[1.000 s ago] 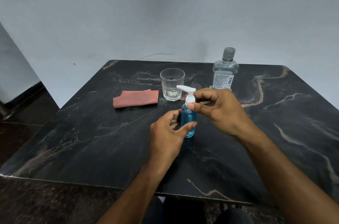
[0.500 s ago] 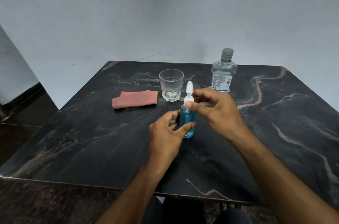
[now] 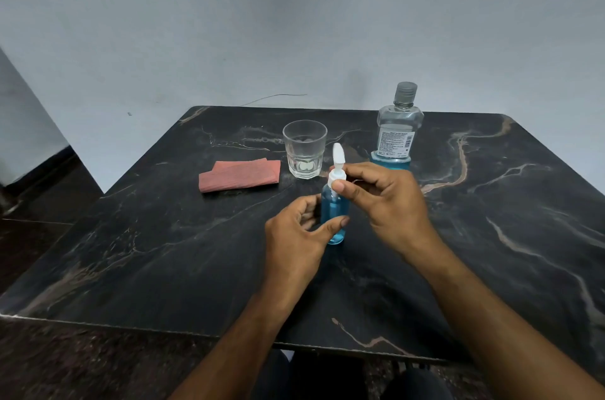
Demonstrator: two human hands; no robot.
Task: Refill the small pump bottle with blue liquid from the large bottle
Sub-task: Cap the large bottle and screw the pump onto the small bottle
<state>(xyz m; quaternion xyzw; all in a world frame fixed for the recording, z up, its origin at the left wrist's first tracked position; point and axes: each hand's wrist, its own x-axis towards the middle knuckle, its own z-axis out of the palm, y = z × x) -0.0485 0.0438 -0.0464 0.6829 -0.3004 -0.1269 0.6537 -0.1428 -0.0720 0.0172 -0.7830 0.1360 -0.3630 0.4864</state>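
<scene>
The small pump bottle [image 3: 332, 213], clear and nearly full of blue liquid, stands upright at the middle of the black marble table [image 3: 163, 252]. My left hand [image 3: 296, 236] wraps its body, thumb across the front. My right hand [image 3: 386, 200] pinches the white pump collar [image 3: 337, 175]; the nozzle points toward me. Behind, at the back right, stands the large bottle [image 3: 397, 129], clear, capped in grey, with only a thin layer of blue liquid at its base.
An empty faceted drinking glass [image 3: 305, 149] stands just behind the small bottle. A folded reddish cloth [image 3: 240, 175] lies to its left. The table's near edge runs below my forearms; a grey wall closes the far side.
The pump head has turned: its nozzle pointed left a second ago and faces me now. My right fingers shifted round the collar. The left hand kept its hold.
</scene>
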